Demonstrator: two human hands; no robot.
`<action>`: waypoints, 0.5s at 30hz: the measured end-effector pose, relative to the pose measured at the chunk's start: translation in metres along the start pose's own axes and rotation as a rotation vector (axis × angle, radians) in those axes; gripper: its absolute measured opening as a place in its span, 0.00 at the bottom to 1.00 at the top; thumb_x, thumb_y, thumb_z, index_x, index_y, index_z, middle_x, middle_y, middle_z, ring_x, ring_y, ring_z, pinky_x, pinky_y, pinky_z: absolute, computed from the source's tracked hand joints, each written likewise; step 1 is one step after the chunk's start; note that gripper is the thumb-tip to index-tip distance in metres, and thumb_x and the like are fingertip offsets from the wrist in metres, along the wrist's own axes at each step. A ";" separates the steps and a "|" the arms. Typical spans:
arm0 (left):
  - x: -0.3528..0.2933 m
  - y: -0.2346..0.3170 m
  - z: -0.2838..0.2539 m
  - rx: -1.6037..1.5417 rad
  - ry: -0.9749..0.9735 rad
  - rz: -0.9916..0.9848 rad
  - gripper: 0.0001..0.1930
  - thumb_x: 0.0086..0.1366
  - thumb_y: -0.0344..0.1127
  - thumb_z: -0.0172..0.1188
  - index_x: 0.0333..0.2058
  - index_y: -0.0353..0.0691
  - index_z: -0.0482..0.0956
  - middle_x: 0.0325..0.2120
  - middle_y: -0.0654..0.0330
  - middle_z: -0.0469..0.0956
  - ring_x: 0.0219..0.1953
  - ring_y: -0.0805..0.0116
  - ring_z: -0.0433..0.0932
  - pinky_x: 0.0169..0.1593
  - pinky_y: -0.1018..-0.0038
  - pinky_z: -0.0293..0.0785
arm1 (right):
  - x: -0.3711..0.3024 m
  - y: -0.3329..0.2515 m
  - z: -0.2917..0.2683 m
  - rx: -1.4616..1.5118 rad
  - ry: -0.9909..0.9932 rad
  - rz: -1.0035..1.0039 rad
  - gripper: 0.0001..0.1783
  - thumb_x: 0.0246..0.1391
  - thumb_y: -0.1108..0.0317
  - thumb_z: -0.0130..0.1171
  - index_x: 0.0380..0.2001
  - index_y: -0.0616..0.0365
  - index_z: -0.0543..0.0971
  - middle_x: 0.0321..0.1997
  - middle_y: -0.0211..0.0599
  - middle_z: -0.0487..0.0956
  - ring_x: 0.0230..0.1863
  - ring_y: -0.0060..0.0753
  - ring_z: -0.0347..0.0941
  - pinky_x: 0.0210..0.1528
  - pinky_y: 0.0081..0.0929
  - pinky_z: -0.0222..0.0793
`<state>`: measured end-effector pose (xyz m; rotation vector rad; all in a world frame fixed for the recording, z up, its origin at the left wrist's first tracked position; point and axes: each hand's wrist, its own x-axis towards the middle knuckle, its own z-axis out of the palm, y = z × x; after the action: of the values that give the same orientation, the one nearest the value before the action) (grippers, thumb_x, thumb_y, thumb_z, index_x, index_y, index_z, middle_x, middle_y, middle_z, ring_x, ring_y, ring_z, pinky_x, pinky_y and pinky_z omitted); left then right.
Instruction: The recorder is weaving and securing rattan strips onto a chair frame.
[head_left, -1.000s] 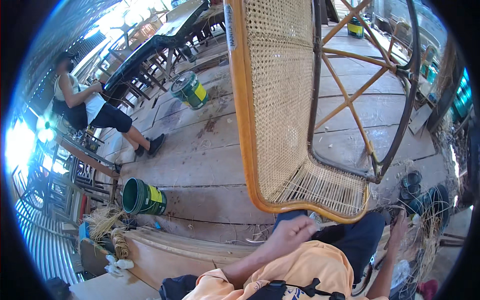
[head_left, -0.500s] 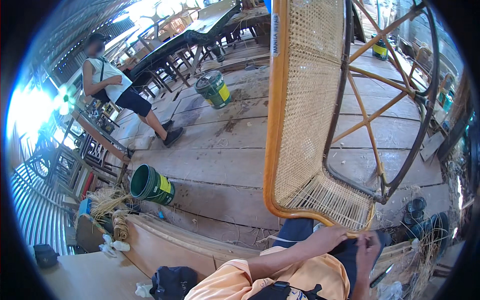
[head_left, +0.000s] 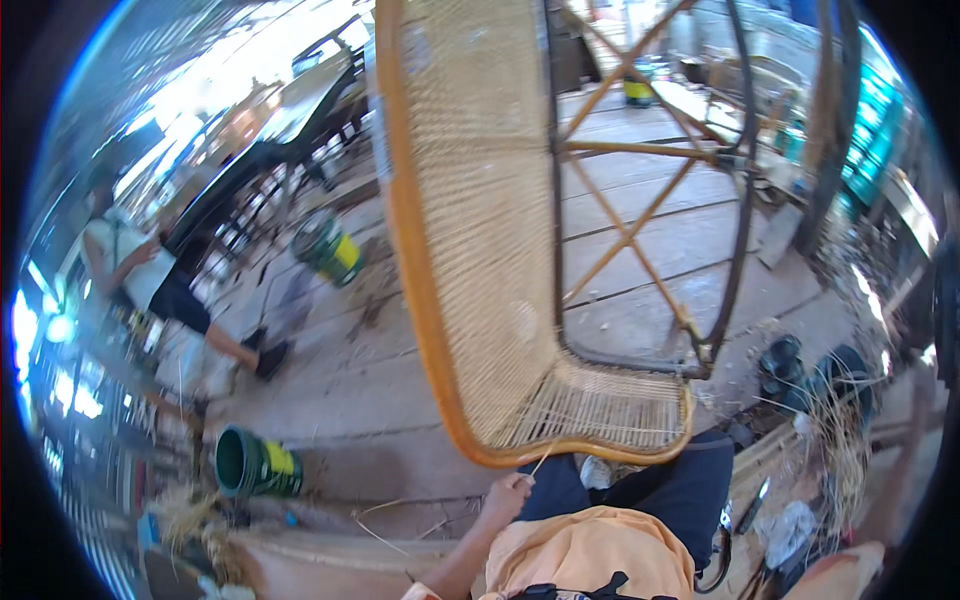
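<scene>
One hand is now at the weave: the left hand (head_left: 511, 494) has its fingers closed, apparently pinching a pale strand (head_left: 542, 460) that slants up to the near rail of the rattan chair (head_left: 495, 220). Half a second ago both hands met at that rail, farther to the right. Since then the left has shifted leftward, while the right forearm (head_left: 900, 490) has swung wide to the picture's right edge, beyond the loose fibres (head_left: 840, 440). Blur and the dark rim hide how far open the right hand is, or whether it has hold of anything, so I cannot tell. This seems to leave the strand to the left hand alone, with the weaving at the near end unfinished, as the parallel strands there are more open than the caning above.

The chair stands directly ahead of the person, its wavy orange rail just above the knees. Its long axis runs away from the person, up past the top edge, leaning slightly left; the crossed braces (head_left: 627, 236) lie on the right.
</scene>
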<state>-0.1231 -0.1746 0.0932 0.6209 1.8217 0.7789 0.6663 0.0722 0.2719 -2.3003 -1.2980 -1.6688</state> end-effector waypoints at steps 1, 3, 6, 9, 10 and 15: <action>0.004 0.013 0.013 0.023 -0.047 0.023 0.10 0.64 0.39 0.52 0.34 0.39 0.75 0.20 0.65 0.72 0.15 0.72 0.67 0.20 0.76 0.64 | -0.020 -0.029 0.015 0.234 -0.272 -0.006 0.14 0.57 0.62 0.51 0.38 0.62 0.74 0.32 0.42 0.77 0.31 0.39 0.72 0.34 0.30 0.67; 0.001 0.033 0.036 -0.524 -0.153 -0.042 0.09 0.64 0.39 0.53 0.34 0.40 0.75 0.21 0.71 0.69 0.18 0.82 0.64 0.20 0.84 0.61 | -0.044 -0.088 0.019 0.759 -0.789 -0.014 0.19 0.55 0.62 0.49 0.48 0.62 0.71 0.41 0.44 0.77 0.43 0.43 0.72 0.46 0.33 0.66; 0.004 0.072 0.056 -0.712 -0.285 0.021 0.09 0.64 0.40 0.54 0.35 0.41 0.74 0.21 0.70 0.68 0.18 0.81 0.64 0.20 0.84 0.61 | -0.128 -0.158 -0.189 1.415 -0.536 -0.387 0.17 0.54 0.61 0.51 0.41 0.63 0.76 0.47 0.45 0.74 0.49 0.40 0.69 0.51 0.28 0.64; -0.003 0.108 0.065 -0.699 -0.335 0.026 0.07 0.63 0.38 0.56 0.33 0.42 0.74 0.20 0.70 0.69 0.20 0.81 0.66 0.21 0.84 0.62 | -0.146 -0.206 -0.343 1.714 -1.400 -0.070 0.20 0.51 0.56 0.55 0.37 0.63 0.76 0.27 0.32 0.76 0.26 0.23 0.70 0.30 0.22 0.67; -0.003 0.113 0.066 -0.736 -0.361 0.019 0.06 0.63 0.37 0.56 0.33 0.42 0.74 0.20 0.70 0.69 0.20 0.81 0.67 0.21 0.84 0.62 | -0.177 -0.234 -0.345 1.774 -1.473 -0.177 0.18 0.53 0.56 0.54 0.35 0.63 0.76 0.24 0.29 0.74 0.24 0.22 0.68 0.27 0.20 0.64; -0.007 0.122 0.058 0.021 -0.119 0.429 0.07 0.59 0.35 0.59 0.31 0.38 0.76 0.19 0.65 0.72 0.21 0.78 0.70 0.25 0.79 0.67 | -0.199 -0.268 -0.421 2.235 -1.914 -0.186 0.19 0.56 0.57 0.53 0.41 0.63 0.74 0.21 0.22 0.66 0.21 0.15 0.59 0.23 0.16 0.57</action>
<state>-0.0592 -0.0860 0.1730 1.0699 1.6078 0.9817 0.1554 -0.0641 0.1792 -1.0421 -1.3446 2.0024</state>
